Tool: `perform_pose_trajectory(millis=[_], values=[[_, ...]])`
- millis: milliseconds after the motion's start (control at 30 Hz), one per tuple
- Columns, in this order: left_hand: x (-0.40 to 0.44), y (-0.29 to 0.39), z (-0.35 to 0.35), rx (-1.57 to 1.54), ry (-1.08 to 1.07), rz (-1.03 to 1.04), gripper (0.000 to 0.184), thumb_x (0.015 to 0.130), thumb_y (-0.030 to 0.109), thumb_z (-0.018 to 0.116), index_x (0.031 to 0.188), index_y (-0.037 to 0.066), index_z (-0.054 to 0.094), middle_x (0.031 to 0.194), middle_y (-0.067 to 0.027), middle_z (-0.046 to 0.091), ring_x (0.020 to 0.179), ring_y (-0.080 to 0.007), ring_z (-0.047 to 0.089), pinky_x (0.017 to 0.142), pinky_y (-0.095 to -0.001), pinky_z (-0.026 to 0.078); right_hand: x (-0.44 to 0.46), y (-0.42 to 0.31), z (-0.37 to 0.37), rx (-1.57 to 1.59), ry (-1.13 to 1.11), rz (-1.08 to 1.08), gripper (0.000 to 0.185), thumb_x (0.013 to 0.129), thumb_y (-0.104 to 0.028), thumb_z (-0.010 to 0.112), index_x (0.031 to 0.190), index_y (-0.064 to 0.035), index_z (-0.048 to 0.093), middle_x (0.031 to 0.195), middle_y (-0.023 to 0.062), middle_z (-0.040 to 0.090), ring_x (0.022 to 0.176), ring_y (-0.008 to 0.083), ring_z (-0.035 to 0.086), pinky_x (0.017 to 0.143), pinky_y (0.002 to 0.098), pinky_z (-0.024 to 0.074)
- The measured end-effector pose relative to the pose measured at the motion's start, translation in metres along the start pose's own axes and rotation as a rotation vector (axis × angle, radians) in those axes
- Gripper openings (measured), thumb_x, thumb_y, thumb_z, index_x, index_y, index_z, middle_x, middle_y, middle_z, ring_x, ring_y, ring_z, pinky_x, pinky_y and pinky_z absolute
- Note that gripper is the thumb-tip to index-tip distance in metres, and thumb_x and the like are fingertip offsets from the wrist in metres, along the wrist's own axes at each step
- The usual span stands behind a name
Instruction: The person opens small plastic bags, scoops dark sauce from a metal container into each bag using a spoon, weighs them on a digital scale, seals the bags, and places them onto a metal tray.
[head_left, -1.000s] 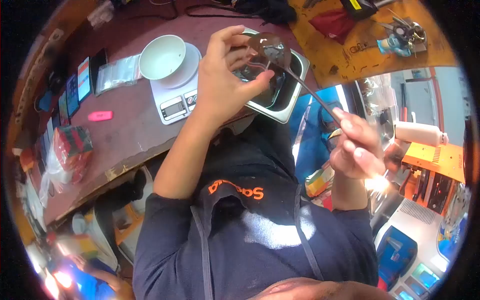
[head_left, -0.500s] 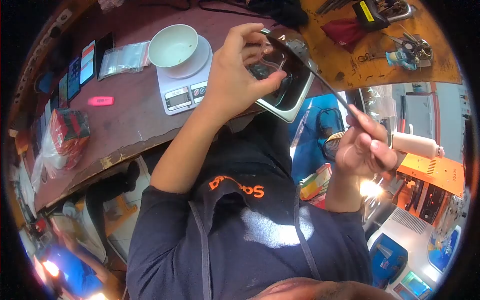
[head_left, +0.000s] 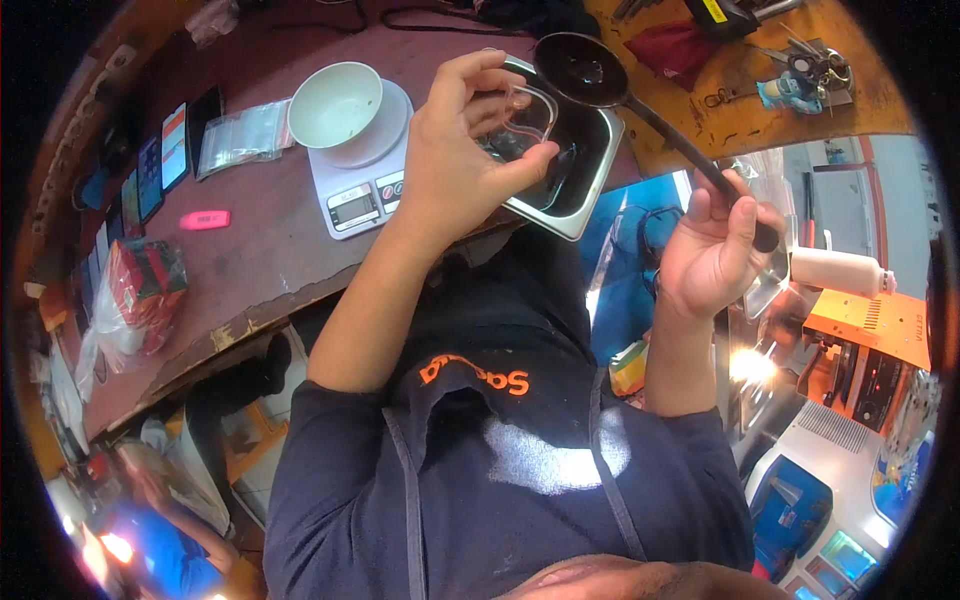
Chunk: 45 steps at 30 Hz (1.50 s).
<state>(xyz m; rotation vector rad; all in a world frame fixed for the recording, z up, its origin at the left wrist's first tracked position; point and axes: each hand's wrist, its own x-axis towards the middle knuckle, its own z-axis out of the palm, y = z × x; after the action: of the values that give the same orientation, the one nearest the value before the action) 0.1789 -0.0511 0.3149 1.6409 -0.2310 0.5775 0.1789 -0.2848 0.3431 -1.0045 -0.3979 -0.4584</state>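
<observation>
My left hand (head_left: 470, 145) is curled, thumb and fingers holding a small clear plastic bag (head_left: 548, 110) with its rounded mouth spread. Just beneath it sits a rectangular metal pan (head_left: 590, 205), its inside dark and glossy. My right hand (head_left: 715, 245) grips the long handle of a dark ladle (head_left: 680, 140). The ladle's round bowl is above the pan's far corner, right of the bag, its inside facing me. A small shiny patch shows in the bowl; I cannot tell what it holds.
A white kitchen scale (head_left: 355, 208) carries a pale bowl (head_left: 335, 105). Left of it lie flat clear bags (head_left: 243, 135), several phones (head_left: 175, 145) and a pink highlighter (head_left: 205, 219). A bagged red box (head_left: 145, 285) is near the table edge. Tools (head_left: 825, 70) lie at upper right.
The ladle has turned from edge-on, so the inside of its bowl now shows. My right hand has shifted slightly and rotated with the handle; my left hand keeps nearly the same pose.
</observation>
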Motion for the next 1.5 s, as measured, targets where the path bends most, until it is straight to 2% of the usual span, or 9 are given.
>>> perform_pose_trajectory(millis=[200, 500, 700, 767, 833, 967, 1067, 1333, 1500], values=[[-0.001, -0.002, -0.006, -0.085, -0.032, -0.066, 0.076, 0.068, 0.002, 0.081, 0.131, 0.003, 0.039, 0.118, -0.0174, 0.058, 0.109, -0.0254, 0.063, 0.091, -0.0335, 0.053, 0.003, 0.018, -0.011, -0.015, 0.217, 0.033, 0.008, 0.097, -0.006, 0.052, 0.103, -0.0067, 0.048, 0.099, 0.0214, 0.066, 0.081, 0.0287, 0.069, 0.069, 0.0334, 0.0606], [0.036, 0.009, -0.083, -0.117, 0.077, 0.035, 0.075, 0.07, -0.004, 0.079, 0.132, 0.0, 0.038, 0.117, -0.0191, 0.058, 0.106, -0.0278, 0.063, 0.09, -0.0348, 0.054, -0.01, 0.052, -0.024, -0.456, -0.146, 0.25, 0.019, 0.092, 0.001, 0.061, 0.105, -0.0019, 0.048, 0.099, 0.0154, 0.065, 0.084, 0.0155, 0.064, 0.077, 0.0257, 0.0537], [0.05, -0.038, -0.133, 0.157, 0.08, 0.007, 0.071, 0.072, -0.003, 0.078, 0.132, -0.001, 0.04, 0.119, -0.021, 0.057, 0.111, -0.0282, 0.06, 0.093, -0.0356, 0.053, -0.018, 0.053, -0.057, -0.549, -0.003, 0.107, 0.03, 0.1, -0.024, 0.05, 0.121, -0.0025, 0.045, 0.113, 0.0126, 0.061, 0.097, 0.0162, 0.058, 0.079, 0.0285, 0.047], [0.051, -0.05, -0.139, 0.231, -0.135, -0.09, 0.074, 0.072, -0.001, 0.078, 0.134, 0.001, 0.037, 0.12, -0.0177, 0.057, 0.112, -0.0267, 0.06, 0.096, -0.036, 0.052, -0.024, 0.054, -0.075, -0.607, 0.102, 0.083, 0.03, 0.099, -0.023, 0.05, 0.121, -0.0028, 0.044, 0.109, 0.0123, 0.061, 0.095, 0.0173, 0.057, 0.08, 0.0292, 0.0469], [0.047, -0.049, -0.13, 0.252, -0.101, -0.063, 0.051, 0.076, 0.003, 0.074, 0.122, 0.001, 0.051, 0.107, -0.0128, 0.063, 0.104, -0.0222, 0.064, 0.088, -0.0335, 0.054, -0.033, 0.054, -0.092, -0.592, 0.091, 0.088, 0.031, 0.099, -0.025, 0.05, 0.121, -0.0033, 0.044, 0.107, 0.0109, 0.059, 0.093, 0.0176, 0.057, 0.08, 0.0298, 0.0471], [0.052, -0.03, -0.134, 0.441, -0.237, -0.093, 0.083, 0.066, 0.021, 0.085, 0.134, 0.005, 0.041, 0.12, -0.0191, 0.06, 0.121, -0.0296, 0.055, 0.102, -0.0388, 0.043, -0.062, 0.049, -0.123, -0.616, 0.116, 0.119, 0.028, 0.1, -0.025, 0.05, 0.118, -0.004, 0.045, 0.104, 0.01, 0.057, 0.091, 0.0164, 0.056, 0.082, 0.0304, 0.0473], [0.055, -0.042, -0.14, 0.497, -0.09, 0.199, 0.078, 0.066, 0.024, 0.086, 0.129, 0.001, 0.046, 0.119, -0.0204, 0.061, 0.116, -0.0301, 0.057, 0.099, -0.0379, 0.044, -0.093, 0.053, -0.145, -0.704, 0.157, 0.227, 0.022, 0.101, -0.021, 0.049, 0.114, -0.004, 0.046, 0.1, 0.0094, 0.059, 0.085, 0.0141, 0.055, 0.079, 0.0285, 0.0473], [0.045, -0.032, -0.137, 0.546, 0.047, 0.174, 0.076, 0.064, 0.041, 0.086, 0.117, 0.0, 0.053, 0.103, -0.0189, 0.065, 0.101, -0.0292, 0.062, 0.089, -0.0379, 0.048, -0.155, 0.059, -0.163, -0.859, 0.063, 0.497, 0.019, 0.101, -0.02, 0.048, 0.111, -0.0043, 0.049, 0.098, 0.0074, 0.059, 0.078, 0.0107, 0.054, 0.07, 0.0232, 0.0456], [0.04, -0.025, -0.127, 0.956, -0.075, 0.041, 0.053, 0.061, 0.049, 0.084, 0.081, 0.004, 0.065, 0.083, -0.0105, 0.065, 0.087, -0.0294, 0.062, 0.075, -0.0395, 0.047, -0.165, 0.064, -0.146, -0.892, -0.011, 0.552, 0.019, 0.101, -0.02, 0.048, 0.112, -0.0047, 0.049, 0.099, 0.0072, 0.059, 0.08, 0.0107, 0.054, 0.071, 0.0247, 0.0456]])
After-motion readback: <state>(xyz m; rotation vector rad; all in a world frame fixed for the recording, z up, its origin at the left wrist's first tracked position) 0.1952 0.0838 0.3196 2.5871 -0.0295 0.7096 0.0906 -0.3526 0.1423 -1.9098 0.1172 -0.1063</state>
